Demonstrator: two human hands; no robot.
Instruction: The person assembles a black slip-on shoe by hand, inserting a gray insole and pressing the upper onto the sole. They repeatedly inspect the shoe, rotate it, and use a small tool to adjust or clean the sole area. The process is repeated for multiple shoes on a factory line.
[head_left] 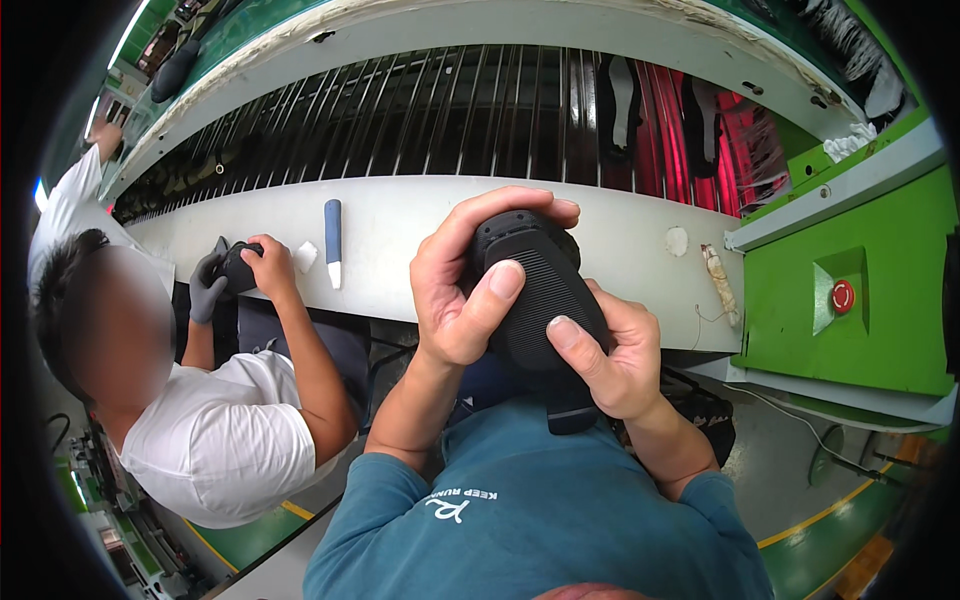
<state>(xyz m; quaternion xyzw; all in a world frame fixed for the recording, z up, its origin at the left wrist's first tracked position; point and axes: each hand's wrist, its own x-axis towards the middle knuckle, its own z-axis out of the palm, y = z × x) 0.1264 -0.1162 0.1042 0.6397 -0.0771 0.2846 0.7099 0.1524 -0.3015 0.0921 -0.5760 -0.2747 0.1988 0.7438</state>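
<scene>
A black shoe point(532, 300) is held sole up in front of my chest, its ribbed outsole facing me. My left hand point(465, 270) wraps round the far end, with the thumb pressed on the sole. On the other side my right hand point(620, 355) grips the nearer half, its thumb also lying on the ribs. The side of the shoe turned away from me is hidden. A tool with a blue handle and a white tip point(333, 245) lies on the white bench point(380, 215) to the left of my hands.
Rollers point(450, 110) run beyond the bench, with shoe soles point(618, 110) under red light. At left, a co-worker point(230, 420) holds a dark piece point(240, 268). A wrapped stick point(718, 280) with thread lies right, beside a green machine point(850, 230) with a red button point(843, 296).
</scene>
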